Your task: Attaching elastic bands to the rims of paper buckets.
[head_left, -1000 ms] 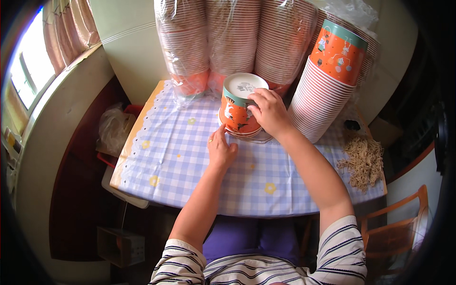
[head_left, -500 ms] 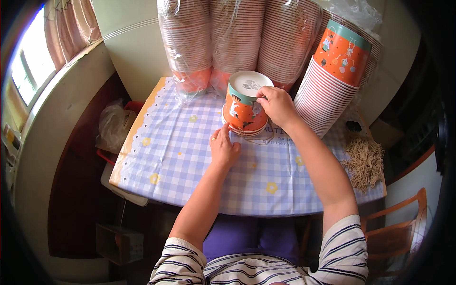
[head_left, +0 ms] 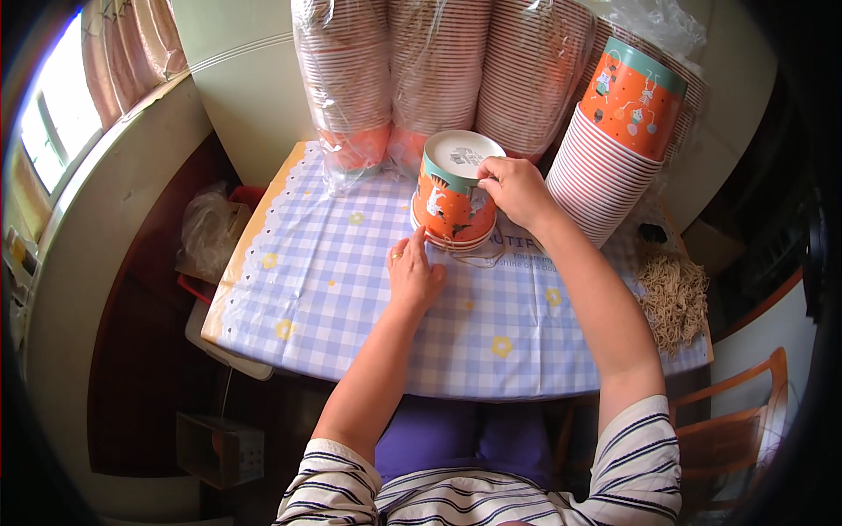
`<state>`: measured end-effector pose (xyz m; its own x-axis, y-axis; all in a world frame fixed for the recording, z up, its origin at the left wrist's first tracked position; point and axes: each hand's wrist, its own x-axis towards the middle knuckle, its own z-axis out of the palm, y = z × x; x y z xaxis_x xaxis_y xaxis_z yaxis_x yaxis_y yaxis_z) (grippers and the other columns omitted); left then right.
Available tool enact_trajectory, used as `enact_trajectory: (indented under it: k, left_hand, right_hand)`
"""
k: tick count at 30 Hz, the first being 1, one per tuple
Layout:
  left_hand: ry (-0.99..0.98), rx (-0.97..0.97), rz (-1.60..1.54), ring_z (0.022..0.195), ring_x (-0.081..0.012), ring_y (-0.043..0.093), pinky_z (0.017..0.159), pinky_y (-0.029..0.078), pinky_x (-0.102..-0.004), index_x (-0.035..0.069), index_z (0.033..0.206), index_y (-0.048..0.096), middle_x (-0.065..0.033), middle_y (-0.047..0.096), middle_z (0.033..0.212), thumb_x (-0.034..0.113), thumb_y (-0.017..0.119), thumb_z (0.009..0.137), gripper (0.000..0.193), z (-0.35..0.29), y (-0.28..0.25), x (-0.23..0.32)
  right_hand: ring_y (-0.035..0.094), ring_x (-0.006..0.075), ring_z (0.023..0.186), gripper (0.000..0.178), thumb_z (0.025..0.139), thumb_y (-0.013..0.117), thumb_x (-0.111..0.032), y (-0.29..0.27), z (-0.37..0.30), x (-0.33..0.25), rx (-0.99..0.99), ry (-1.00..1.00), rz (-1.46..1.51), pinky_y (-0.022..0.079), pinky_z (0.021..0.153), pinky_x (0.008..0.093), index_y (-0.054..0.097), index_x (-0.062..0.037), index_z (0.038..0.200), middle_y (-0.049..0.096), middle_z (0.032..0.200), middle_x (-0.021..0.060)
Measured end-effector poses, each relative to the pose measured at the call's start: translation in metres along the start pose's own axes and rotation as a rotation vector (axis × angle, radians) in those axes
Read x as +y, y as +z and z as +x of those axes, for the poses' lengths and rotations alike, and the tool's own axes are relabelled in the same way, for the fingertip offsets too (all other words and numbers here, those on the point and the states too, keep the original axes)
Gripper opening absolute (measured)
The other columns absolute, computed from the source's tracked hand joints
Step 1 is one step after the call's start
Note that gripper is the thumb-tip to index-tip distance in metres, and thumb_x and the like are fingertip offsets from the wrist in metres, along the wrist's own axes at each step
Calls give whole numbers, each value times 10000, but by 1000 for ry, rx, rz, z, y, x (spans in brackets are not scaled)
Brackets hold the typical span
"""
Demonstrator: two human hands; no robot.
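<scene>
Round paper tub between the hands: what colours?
The paper tub is orange, green-banded, with a white base; head view.

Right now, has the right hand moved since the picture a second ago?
Yes, slightly: the right hand has shifted rightward against the tablecloth, and more of the cloth's printed lettering now shows.

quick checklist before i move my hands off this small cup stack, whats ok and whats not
1. Small orange-and-teal paper cup stack upside down, bases up: ok
2. Left hand at its lower rims: ok
3. Right hand by its upper side: ok
4. Tan string pile apart from both hands: ok
5. Tall paper cup stack straight: cannot tell, slants in this fisheye view
</scene>
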<state>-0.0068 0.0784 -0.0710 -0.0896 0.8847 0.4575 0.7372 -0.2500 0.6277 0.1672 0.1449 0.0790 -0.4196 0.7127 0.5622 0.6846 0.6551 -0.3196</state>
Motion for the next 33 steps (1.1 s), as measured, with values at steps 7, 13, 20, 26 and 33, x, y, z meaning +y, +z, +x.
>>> enact_trajectory:
  k: [7,13,20,26,33]
  left_hand:
    - [-9,-3,8,1156,-390,457,1031,274,-456,61,1313,378,-183,591,1116,135,562,669,674,-1,-1,1]
    - [-14,-18,25,1173,-347,454,1037,280,-432,48,1310,376,-143,574,1191,89,565,651,687,-1,-2,4]
    - [-11,-18,27,1172,-343,455,1034,284,-434,53,1311,379,-141,575,1187,94,572,651,689,-1,-1,3]
    - [2,-12,9,1169,-342,459,1031,287,-433,55,1310,382,-141,573,1185,92,575,653,686,-2,-1,1]
    - [72,79,0,1112,-380,482,1005,300,-466,52,1294,384,-189,596,1075,110,573,653,670,-2,3,-1]
  right_hand:
    - [627,311,741,111,772,641,-80,3,-2,1,1,-23,33,485,657,377,608,-14,855,634,792,172]
    - [625,315,753,115,771,641,-76,3,-4,3,11,-33,21,487,665,380,607,-14,861,633,796,169]
    - [614,319,823,135,772,637,-78,1,-8,1,14,-48,17,485,717,387,603,-19,889,635,859,159]
    - [544,333,998,203,753,654,-75,9,-26,-4,232,-231,-153,429,861,425,587,-28,939,590,1052,137]
    - [537,265,780,85,731,654,-111,42,-83,-10,162,-132,-87,411,730,400,590,-81,779,557,802,52]
